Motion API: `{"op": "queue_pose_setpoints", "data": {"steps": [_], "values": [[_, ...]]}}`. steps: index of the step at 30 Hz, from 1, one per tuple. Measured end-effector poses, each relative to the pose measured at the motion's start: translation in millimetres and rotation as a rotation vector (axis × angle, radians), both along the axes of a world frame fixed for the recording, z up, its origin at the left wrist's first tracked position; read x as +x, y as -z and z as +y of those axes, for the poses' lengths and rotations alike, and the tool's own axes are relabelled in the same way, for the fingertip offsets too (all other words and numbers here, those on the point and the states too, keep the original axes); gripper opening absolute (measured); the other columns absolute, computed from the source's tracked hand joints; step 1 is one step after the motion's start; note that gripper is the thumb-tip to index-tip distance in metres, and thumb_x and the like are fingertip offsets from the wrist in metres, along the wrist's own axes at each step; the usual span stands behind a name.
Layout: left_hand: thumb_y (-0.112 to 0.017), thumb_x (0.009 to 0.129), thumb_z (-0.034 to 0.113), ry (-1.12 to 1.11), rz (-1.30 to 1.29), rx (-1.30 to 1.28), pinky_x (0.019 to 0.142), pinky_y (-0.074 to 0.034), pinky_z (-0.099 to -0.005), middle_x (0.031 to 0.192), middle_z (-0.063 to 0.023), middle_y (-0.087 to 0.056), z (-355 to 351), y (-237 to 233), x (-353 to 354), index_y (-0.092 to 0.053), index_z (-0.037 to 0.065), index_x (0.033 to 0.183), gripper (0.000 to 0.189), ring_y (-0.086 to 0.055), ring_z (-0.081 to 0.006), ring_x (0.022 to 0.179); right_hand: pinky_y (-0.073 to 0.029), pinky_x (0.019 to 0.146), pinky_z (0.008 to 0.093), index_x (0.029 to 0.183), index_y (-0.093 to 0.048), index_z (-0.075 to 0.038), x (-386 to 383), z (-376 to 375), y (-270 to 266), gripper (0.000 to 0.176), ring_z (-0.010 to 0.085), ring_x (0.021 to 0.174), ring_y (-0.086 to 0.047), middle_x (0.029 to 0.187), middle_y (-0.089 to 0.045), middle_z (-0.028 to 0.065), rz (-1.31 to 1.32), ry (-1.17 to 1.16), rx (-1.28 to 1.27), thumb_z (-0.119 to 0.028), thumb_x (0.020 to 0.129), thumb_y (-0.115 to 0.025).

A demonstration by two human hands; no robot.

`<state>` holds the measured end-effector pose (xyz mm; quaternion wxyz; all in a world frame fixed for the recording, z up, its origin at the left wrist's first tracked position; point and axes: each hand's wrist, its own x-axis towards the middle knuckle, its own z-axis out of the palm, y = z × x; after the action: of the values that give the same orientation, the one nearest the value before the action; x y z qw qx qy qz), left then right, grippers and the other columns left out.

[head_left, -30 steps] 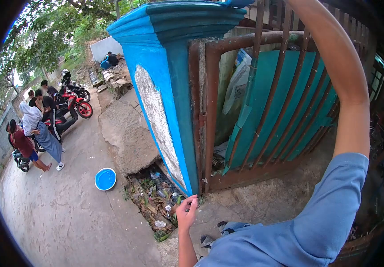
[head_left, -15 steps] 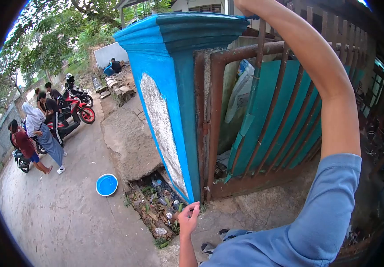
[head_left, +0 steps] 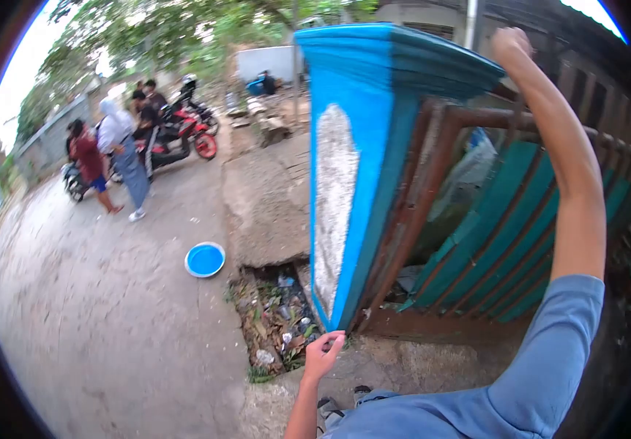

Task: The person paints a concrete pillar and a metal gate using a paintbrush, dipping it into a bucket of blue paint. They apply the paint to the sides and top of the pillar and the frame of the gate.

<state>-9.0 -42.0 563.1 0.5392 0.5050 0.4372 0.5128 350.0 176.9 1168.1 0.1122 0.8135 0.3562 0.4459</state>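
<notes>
My left hand (head_left: 323, 355) hangs low in the centre, beside the foot of a blue-painted pillar (head_left: 403, 146); its fingers are loosely curled and apart, with nothing visible in them. Raised high at the upper right, my right hand (head_left: 513, 45) is closed just beyond the right corner of the pillar's cap. Whatever it grips is hidden. The pillar's front has a rough whitish panel (head_left: 336, 205). A pale basin with blue paint (head_left: 205, 260) rests on the concrete to the left.
A brown metal gate (head_left: 476, 117) with green sheeting (head_left: 487, 249) adjoins the pillar. An open drain with litter (head_left: 275, 318) lies at its foot. Several people stand by a red motorbike (head_left: 176, 132) on the left; another person (head_left: 268, 83) is low in the background.
The view has swung left, so the pillar, basin and people appear further right. My right hand now shows fully, past the cap's right corner. My left hand keeps nearly the same pose.
</notes>
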Motion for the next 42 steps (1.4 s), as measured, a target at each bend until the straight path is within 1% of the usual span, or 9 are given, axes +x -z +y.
{"op": "queue_pose_setpoints", "data": {"steps": [7, 16, 18, 20, 22, 24, 31, 35, 42], "values": [[-0.065, 0.089, 0.024, -0.079, 0.104, 0.063, 0.063, -0.049, -0.0221, 0.090, -0.0039, -0.070, -14, -5, -23, -0.069, 0.002, 0.103, 0.026, -0.060, -0.0064, 0.069, -0.059, 0.066, 0.0478, 0.101, -0.071, -0.003, 16, 6, -14, 0.022, 0.0338, 0.093, -0.067, 0.106, -0.068, 0.0131, -0.129, -0.011, 0.064, -0.012, 0.087, -0.057], [-0.064, 0.089, 0.023, -0.247, 0.202, 0.036, 0.068, -0.050, -0.0238, 0.096, -0.0039, -0.070, -55, -32, -75, -0.068, 0.004, 0.103, 0.024, -0.063, -0.0080, 0.078, -0.052, 0.086, 0.0395, 0.121, -0.059, -0.005, -3, -67, -18, 0.031, 0.0308, 0.099, -0.065, 0.106, -0.066, 0.0177, 0.057, -0.794, 0.653, -0.018, 0.096, -0.047], [-0.062, 0.091, 0.021, -0.264, 0.227, 0.027, 0.070, -0.049, -0.0232, 0.097, -0.0032, -0.069, -63, -23, -87, -0.068, 0.003, 0.104, 0.023, -0.062, -0.0070, 0.081, -0.050, 0.059, 0.0517, 0.075, -0.069, -0.002, -125, -171, 49, 0.030, 0.0420, 0.061, -0.063, 0.064, -0.063, 0.0226, -0.247, -1.080, 0.693, -0.025, 0.085, -0.052], [-0.060, 0.092, 0.019, -0.263, 0.282, 0.006, 0.074, -0.049, -0.0234, 0.098, -0.0033, -0.069, -70, -22, -97, -0.067, 0.003, 0.106, 0.022, -0.061, -0.0073, 0.084, -0.053, 0.069, 0.0311, 0.127, -0.056, -0.010, -86, -134, 95, 0.036, 0.0191, 0.084, -0.068, 0.096, -0.069, 0.0112, -0.070, -1.224, 0.673, -0.027, 0.096, -0.052], [-0.060, 0.093, 0.019, -0.278, 0.285, 0.006, 0.076, -0.049, -0.0240, 0.098, -0.0038, -0.069, -77, -29, -102, -0.067, 0.003, 0.106, 0.022, -0.061, -0.0082, 0.086, -0.051, 0.086, 0.0357, 0.123, -0.059, -0.003, -138, -170, 150, 0.031, 0.0280, 0.099, -0.066, 0.108, -0.066, 0.0196, 0.161, -1.423, 0.448, -0.014, 0.094, -0.053], [-0.059, 0.093, 0.019, -0.287, 0.291, 0.010, 0.078, -0.049, -0.0245, 0.098, -0.0043, -0.069, -81, -28, -107, -0.067, 0.003, 0.106, 0.022, -0.062, -0.0090, 0.087, -0.053, 0.063, 0.0316, 0.117, -0.064, -0.005, -182, -183, 205, 0.032, 0.0244, 0.074, -0.068, 0.090, -0.069, 0.0176, 0.248, -1.799, 0.336, -0.005, 0.084, -0.063], [-0.060, 0.092, 0.019, -0.476, 0.189, -0.091, 0.080, -0.049, -0.0265, 0.099, -0.0069, -0.069, -89, -8, -125, -0.067, 0.001, 0.107, 0.024, -0.063, -0.0118, 0.089, -0.032, 0.046, 0.0262, 0.069, -0.064, -0.005, -265, -88, 499, 0.025, 0.0040, 0.053, -0.042, 0.059, -0.051, -0.0061, 1.983, -1.192, -0.210, -0.023, 0.086, -0.067], [-0.058, 0.093, 0.016, -0.561, 0.131, -0.186, 0.086, -0.049, -0.0280, 0.103, -0.0091, -0.068, -73, -6, -134, -0.066, -0.002, 0.107, 0.024, -0.063, -0.0143, 0.095, -0.020, 0.035, 0.0185, 0.101, -0.062, -0.005, -287, -106, 604, 0.023, 0.0018, 0.042, -0.029, 0.062, -0.043, -0.0049, 3.001, -0.149, -0.450, -0.026, 0.093, -0.056], [-0.058, 0.094, 0.016, -0.483, 0.120, -0.214, 0.086, -0.048, -0.0263, 0.103, -0.0095, -0.068, 0, -12, -150, -0.066, -0.003, 0.106, 0.024, -0.062, -0.0135, 0.095, -0.018, 0.037, 0.0200, 0.104, -0.059, -0.001, -300, -99, 655, 0.025, 0.0020, 0.043, -0.029, 0.064, -0.044, -0.0039, 2.883, 0.133, -0.720, -0.023, 0.093, -0.055]]}}
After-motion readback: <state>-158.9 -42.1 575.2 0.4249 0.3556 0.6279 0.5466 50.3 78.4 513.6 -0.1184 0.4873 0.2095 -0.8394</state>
